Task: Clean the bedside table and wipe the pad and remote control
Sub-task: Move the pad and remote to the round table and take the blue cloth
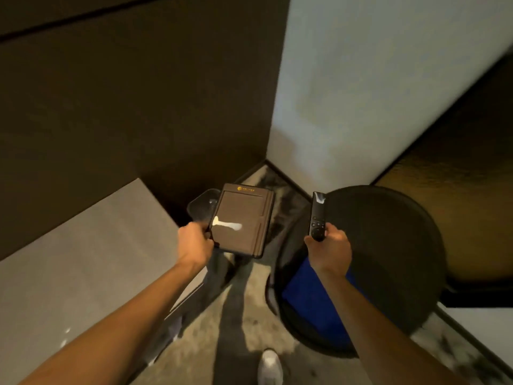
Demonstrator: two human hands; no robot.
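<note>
left hand (195,242): clamped on lower-left corner of pad (241,219), fingers wrapped under edge, thumb side on top.
pad: brown, flat, face up, slightly tilted; extends up and to the right from left hand, held in air above floor (244,309). small gold logo at far edge, pale glare streak just beside the hand.
right hand (329,250): closed round near end of remote control (317,215), thumb on btn cluster.
remote control: black, slim, sticks up and away from right hand, far tip w/ glare; held over left rim of bedside table (388,245).
bedside table: round, dark top, under and to the right of right hand; blue patch below the wrist, can't tell what it is.
dark tray (201,205): just beyond left hand, partly hidden behind pad.
bed (83,259): grey surface left of left forearm.
shoe (269,366): white, on floor btw the forearms, near bottom edge.
</note>
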